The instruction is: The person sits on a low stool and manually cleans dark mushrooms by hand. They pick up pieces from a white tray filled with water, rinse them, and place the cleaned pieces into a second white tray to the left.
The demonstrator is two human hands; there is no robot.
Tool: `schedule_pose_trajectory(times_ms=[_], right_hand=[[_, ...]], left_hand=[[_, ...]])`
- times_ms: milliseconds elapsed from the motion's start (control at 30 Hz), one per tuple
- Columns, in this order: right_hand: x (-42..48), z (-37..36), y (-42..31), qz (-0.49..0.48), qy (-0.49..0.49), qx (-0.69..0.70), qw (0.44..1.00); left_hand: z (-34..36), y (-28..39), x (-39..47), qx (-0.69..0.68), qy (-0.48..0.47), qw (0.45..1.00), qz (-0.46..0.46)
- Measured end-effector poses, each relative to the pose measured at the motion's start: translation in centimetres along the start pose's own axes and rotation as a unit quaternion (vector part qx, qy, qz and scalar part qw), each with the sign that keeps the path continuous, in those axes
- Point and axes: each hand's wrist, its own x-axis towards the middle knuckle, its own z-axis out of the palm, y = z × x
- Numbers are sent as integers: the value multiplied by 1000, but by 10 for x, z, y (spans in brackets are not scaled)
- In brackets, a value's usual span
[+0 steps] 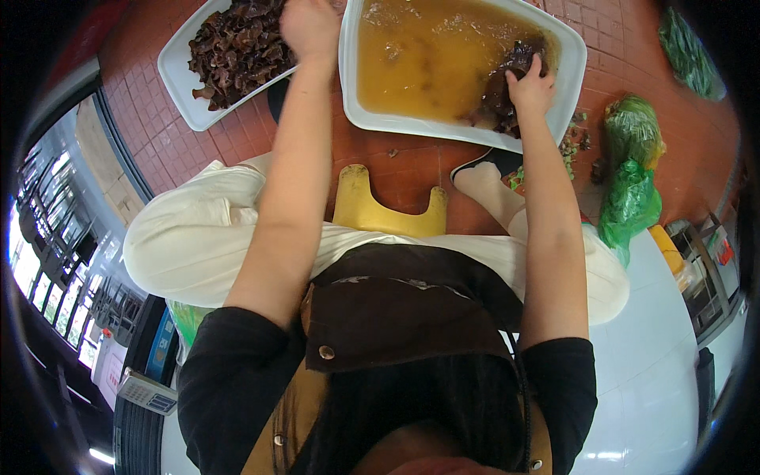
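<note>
On the left, dark red leaf lettuce is heaped on a white tray. My left hand is at the heap's right edge, beside the larger basin; it is blurred, and its fingers are partly cut off, so its hold is unclear. A white rectangular basin contains brownish-yellow water. At the basin's right end my right hand touches wet dark leaves, thumb and a finger apart; whether it grips any is unclear.
A yellow plastic stool stands between my legs on red floor tiles. Leaf scraps lie right of the basin. Further right are wrapped green vegetables, a green plastic bag and another bagged bundle of greens.
</note>
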Motion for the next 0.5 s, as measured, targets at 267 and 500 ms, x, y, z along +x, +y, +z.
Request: schedule_pose_trajectory(times_ms=[267,500], right_hand=[[-36,15,-22,-29,-45,150,987],[-40,19,-55,-183,-53,314,930]], left_hand=[[-15,-75,-5,180,80,980,-27],[19,35,-85,58,-66,993,73]])
